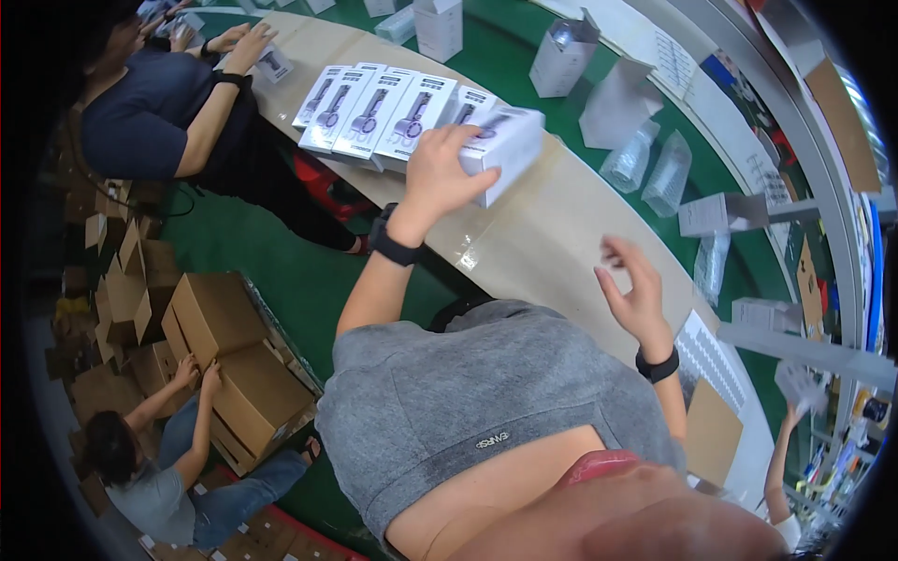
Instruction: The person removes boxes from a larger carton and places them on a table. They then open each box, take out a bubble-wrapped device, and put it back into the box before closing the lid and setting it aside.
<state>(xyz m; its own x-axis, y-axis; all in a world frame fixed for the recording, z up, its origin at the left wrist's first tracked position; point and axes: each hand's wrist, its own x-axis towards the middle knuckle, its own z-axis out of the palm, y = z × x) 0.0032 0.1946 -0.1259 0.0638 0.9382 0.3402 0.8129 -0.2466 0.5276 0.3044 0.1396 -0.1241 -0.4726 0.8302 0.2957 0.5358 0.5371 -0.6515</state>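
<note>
A co-worker in a navy top [131, 117] stood on green floor [220, 234] at ten o'clock. A large brown carton [217, 318] lay at nine o'clock, with another person [168, 505] beside it at eight. Bubble-wrap sleeves [668, 173] lay at two o'clock, a brown cardboard sheet [714, 433] at four.

Under the left hand's fingers [456, 136], the white box [516, 154] looks like smooth printed card with a faint sheen; the row of boxes [376, 114] just beside them looks alike. Below those fingers, the table [561, 271] has a smooth, matt tan surface, with glossy clear tape [466, 252] near its edge. Beyond the right hand's fingers [644, 266], the sleeves [668, 173] are shiny, bubbled clear plastic. Well apart from both, the carton [217, 313] is matt brown cardboard.
</note>
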